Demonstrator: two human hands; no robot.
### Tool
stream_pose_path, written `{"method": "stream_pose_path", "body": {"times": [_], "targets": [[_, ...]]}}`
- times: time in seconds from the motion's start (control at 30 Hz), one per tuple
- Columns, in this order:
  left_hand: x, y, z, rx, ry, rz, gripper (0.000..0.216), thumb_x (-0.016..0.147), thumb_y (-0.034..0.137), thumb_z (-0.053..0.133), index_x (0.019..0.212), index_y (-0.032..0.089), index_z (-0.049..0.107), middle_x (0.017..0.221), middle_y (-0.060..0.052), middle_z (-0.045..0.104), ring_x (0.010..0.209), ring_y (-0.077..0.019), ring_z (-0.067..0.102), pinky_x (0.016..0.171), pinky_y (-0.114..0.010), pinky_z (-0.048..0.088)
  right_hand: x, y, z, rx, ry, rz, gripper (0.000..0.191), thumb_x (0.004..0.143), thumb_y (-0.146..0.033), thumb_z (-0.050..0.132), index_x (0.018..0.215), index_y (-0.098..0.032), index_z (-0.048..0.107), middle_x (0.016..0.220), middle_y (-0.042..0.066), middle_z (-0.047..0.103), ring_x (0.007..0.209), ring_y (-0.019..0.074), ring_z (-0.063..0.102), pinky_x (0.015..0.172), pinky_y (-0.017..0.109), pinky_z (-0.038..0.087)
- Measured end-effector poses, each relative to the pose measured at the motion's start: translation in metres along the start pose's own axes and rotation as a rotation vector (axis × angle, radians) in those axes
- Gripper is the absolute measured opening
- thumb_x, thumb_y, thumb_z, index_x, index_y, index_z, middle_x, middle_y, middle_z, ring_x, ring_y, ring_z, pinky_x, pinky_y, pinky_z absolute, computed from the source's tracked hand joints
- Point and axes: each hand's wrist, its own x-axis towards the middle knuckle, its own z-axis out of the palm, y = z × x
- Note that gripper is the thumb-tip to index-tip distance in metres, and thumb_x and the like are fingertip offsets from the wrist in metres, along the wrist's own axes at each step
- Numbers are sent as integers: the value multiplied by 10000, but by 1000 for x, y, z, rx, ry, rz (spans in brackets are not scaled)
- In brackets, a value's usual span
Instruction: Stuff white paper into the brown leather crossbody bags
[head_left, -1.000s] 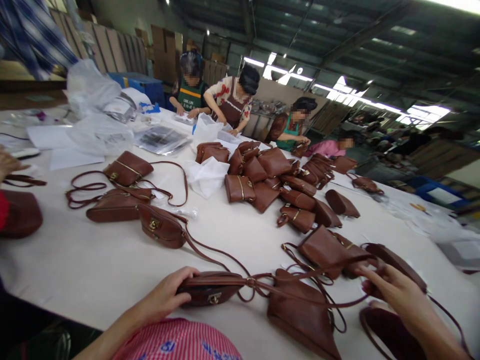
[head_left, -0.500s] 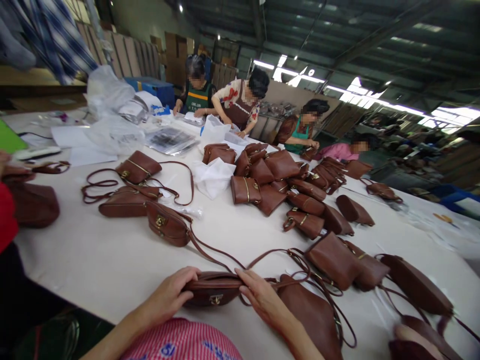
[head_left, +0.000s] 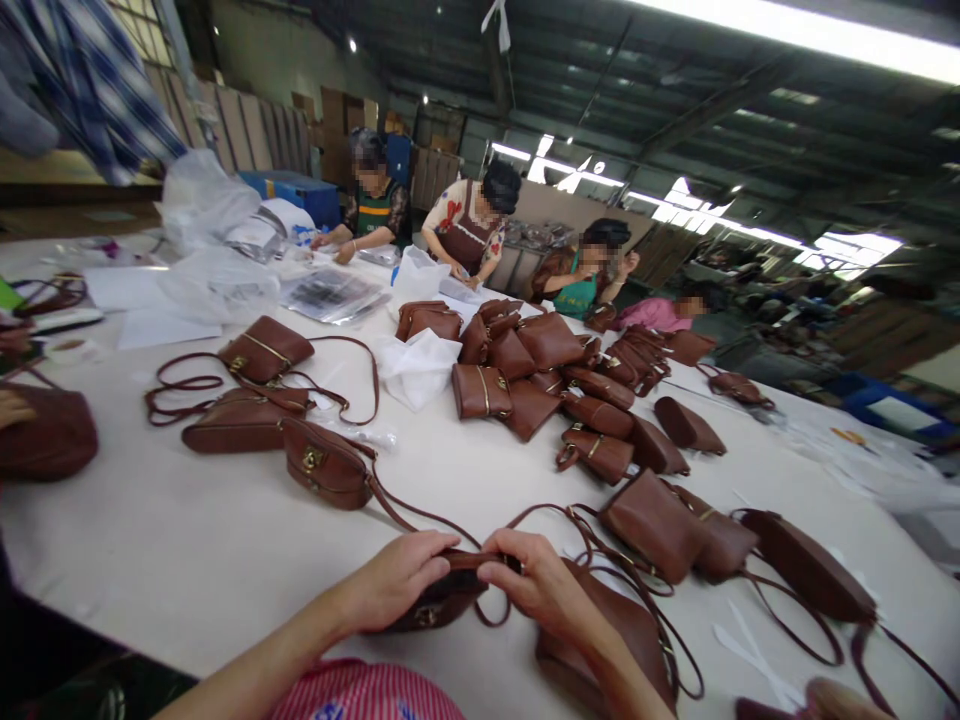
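A small brown leather handbag with a gold clasp stands at the table's near edge, in front of my body. My left hand is closed over its top left part, fingers along the upper edge. On the right, my right hand pinches the top edge between thumb and fingers. A thin strap runs from the bag toward the table beyond. Just past it lies another brown bag with a gold lock. To the right, partly under my right forearm, is a larger brown bag.
A heap of brown bags covers the middle of the white table. White tissue and plastic packets lie farther back. Several co-workers stand across the table. Another person's hand shows at lower right, and one at far left.
My left hand has slid right along the bag's top, closer to my right hand, which now pinches the edge. The view has shifted slightly. A co-worker across the table has raised their hands.
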Motion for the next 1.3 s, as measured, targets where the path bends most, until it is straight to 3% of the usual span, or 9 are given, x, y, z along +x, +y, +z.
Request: {"method": "stream_pose_path", "body": {"times": [0.1,0.17,0.37,0.53,0.7,0.87,0.97,1.2,1.3], "targets": [[11,4,-2,-140,-79,-39,246,880,312,451,846,177,654,740,3,622,699,-165,534,663,-250,413,-5,1,-1,128,12,23,83,816,-245,619,770,-198,670,649,-35,565,631,132,479,584,234,334],[11,4,-9,-239,-110,-70,264,869,347,456,788,168,632,623,33,537,582,-134,450,556,-229,348,-12,8,-7,244,-5,58,131,834,-316,623,839,-198,681,669,-29,566,628,131,466,581,236,339],[-4,-5,-27,-348,-317,-228,123,700,249,571,787,184,630,628,39,596,575,-132,500,536,-216,348,-32,29,-44,458,45,159,361,795,-542,667,759,-183,666,608,-28,490,524,105,374,484,226,293],[-10,-23,-24,-447,-312,-333,212,735,376,561,757,169,602,544,39,575,463,-107,455,471,-211,304,-26,26,-51,531,8,187,382,765,-559,703,753,-181,650,570,-49,441,492,84,314,450,212,250],[-7,-16,-19,-559,-294,-312,253,757,423,606,788,172,600,622,22,625,554,-128,532,557,-229,379,-14,30,-41,750,53,186,372,734,-530,749,772,-171,656,592,-42,473,535,90,368,504,213,303],[1,-15,-13,-562,-110,-279,272,765,425,603,772,152,601,582,38,561,540,-113,481,543,-225,341,-10,24,-23,997,96,187,355,720,-467,775,933,-189,719,680,-17,546,602,107,449,574,228,337],[1,-24,-10,-617,-79,-279,288,757,426,625,781,140,605,582,38,554,518,-97,452,532,-216,329,-4,23,-6,957,80,170,372,700,-419,799,986,-191,730,721,-4,588,669,131,492,651,253,378],[0,-31,-3,-711,-57,-246,354,758,486,663,808,138,627,594,34,566,506,-85,450,532,-210,350,28,22,48,1042,221,95,366,756,-510,740,945,-209,653,797,-1,623,715,145,547,705,276,428],[-3,-32,-3,-735,-20,-252,341,758,473,671,821,141,625,610,31,578,511,-85,462,537,-209,357,34,21,55,1014,225,101,350,804,-526,691,928,-202,646,732,-16,572,651,126,513,648,262,423]]}}
